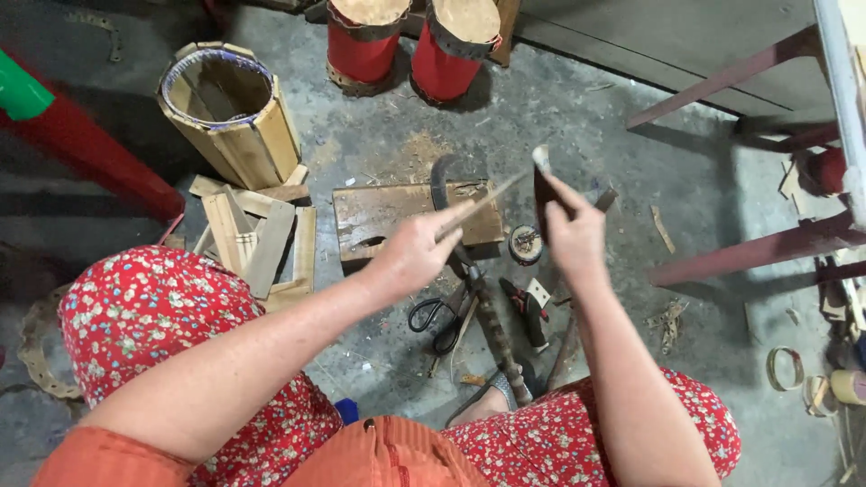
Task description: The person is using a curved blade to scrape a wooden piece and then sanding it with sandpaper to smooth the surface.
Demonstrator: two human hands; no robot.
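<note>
Bamboo strip (487, 200), thin and pale, pinched in my left hand (417, 250), fingers curled shut around near end; strip runs toward 2 o'clock. Right hand (570, 233) closed on dark blade (542, 185), edge touching strip's far end. Wooden block (383, 216) on floor below hands. Scissors (439, 321) at 6 o'clock of block. Stave barrel (230, 113) at 10 o'clock.

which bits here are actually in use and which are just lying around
In use:
left hand holding a thin bamboo strip
right hand gripping a dark blade

Lying about:
wooden block
scissors
red-handled tool
stave barrel
loose wooden slats
two red drums
</note>
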